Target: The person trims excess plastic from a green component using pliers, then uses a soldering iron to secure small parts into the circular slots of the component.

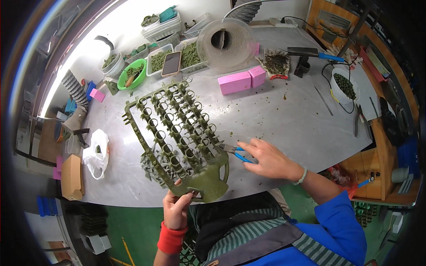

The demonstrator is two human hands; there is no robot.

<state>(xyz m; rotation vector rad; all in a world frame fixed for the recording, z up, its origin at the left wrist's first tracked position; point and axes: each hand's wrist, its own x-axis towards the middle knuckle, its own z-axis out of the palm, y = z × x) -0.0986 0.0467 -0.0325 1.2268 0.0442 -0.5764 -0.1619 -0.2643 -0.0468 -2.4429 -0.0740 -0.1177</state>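
My left hand pinches the near lower edge of an olive-green frame, thumb on top. Rows of small ring-shaped parts run along the bars inside it, and the frame is tilted above the table. My right hand is closed around blue-handled cutting pliers. Their jaws touch or nearly touch the frame's right side, by the near end of a row; the exact contact is too small to make out. A heap of small green-grey pieces lies on the table, partly hidden by the frame.
Beyond the frame stand a phone, a green bowl, trays of green pieces and a round clear hood. Pink blocks sit mid-table. At right are a white bucket and other pliers; at left, a plastic bag.
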